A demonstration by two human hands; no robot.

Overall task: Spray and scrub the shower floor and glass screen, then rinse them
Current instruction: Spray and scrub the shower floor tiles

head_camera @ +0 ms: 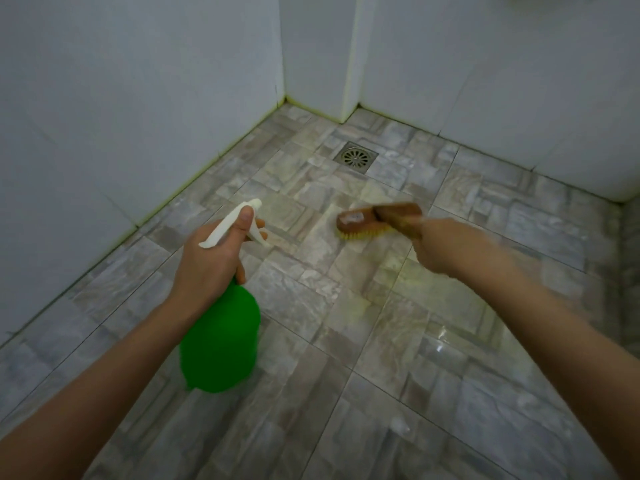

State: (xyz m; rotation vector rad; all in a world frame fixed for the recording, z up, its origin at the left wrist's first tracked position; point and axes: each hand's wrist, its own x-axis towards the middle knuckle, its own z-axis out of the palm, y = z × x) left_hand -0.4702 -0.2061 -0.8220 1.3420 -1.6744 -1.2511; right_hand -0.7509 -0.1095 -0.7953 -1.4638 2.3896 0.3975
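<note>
Green spray bottle [221, 341] hangs low at the left. The left hand [211, 261] wraps its white trigger head [228, 225], thumb over the top and fingers curled onto the trigger. The blurred right hand [446, 245] grips the handle of a wooden scrub brush [367, 220], whose yellow bristles touch the wet stone-pattern shower floor [381, 341]. Beyond the brush a square metal drain [356, 156] sits near the white walls [138, 98].
</note>
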